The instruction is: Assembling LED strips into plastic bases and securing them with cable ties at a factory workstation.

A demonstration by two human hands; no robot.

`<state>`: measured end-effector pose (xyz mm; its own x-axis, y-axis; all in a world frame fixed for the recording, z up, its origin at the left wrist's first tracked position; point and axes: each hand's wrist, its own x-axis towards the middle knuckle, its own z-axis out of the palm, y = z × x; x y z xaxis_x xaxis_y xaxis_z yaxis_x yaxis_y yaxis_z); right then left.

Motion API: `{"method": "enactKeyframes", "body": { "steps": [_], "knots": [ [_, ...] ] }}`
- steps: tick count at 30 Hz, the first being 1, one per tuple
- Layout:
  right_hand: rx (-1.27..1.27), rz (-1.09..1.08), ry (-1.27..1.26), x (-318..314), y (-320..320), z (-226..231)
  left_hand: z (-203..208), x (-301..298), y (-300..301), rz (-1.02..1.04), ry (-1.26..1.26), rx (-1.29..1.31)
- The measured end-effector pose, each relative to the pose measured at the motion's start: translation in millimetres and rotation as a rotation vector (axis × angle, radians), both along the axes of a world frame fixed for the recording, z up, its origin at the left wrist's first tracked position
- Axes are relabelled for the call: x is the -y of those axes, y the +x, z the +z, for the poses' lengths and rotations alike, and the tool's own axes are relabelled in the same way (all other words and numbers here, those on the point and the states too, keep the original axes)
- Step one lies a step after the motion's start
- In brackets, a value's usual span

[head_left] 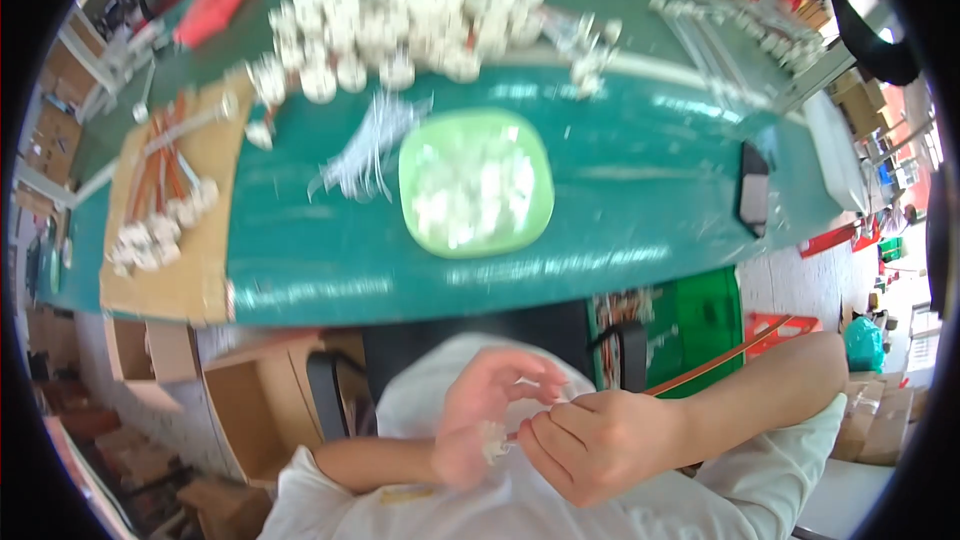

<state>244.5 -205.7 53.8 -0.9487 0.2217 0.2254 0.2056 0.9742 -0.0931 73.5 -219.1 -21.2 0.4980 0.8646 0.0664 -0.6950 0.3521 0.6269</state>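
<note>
My right hand (605,440) is closed like a fist in front of my body. A thin orange-brown rod (720,358) runs from behind it toward the upper right. My left hand (475,410) is smeared by motion, its fingers curled so that the tips meet the right hand's thumb and forefinger. What is pinched there is too small to make out. A small white part (493,442) shows against the left palm, between the two hands. Beyond, on the green table (620,210), stands a light-green bowl (545,210) with many small whitish pieces (470,190) in it.
A large pile of white round parts (400,10) covers the table's far side. A bundle of white ties (370,140) lies beside the bowl. Cardboard (215,260) at left bears orange-brown rods with white ends (165,190). A dark block (753,190) sits at right; an open carton (265,400) stands below.
</note>
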Motion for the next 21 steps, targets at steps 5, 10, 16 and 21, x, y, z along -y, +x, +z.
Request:
{"method": "enactKeyframes", "body": {
  "steps": [5,10,16,21],
  "knots": [
    [-0.009,-0.006,0.102,2,0,13,15,1,3,0.076,0.112,0.009],
    [0.016,0.021,-0.052,-4,6,29,19,7,18,0.049,-0.083,0.212],
    [0.158,0.167,-0.269,-16,-3,40,28,-1,15,0.002,-0.058,0.124],
    [0.051,0.123,-0.292,-29,-7,40,31,-9,26,0.189,-0.125,0.235]
  ]
}}
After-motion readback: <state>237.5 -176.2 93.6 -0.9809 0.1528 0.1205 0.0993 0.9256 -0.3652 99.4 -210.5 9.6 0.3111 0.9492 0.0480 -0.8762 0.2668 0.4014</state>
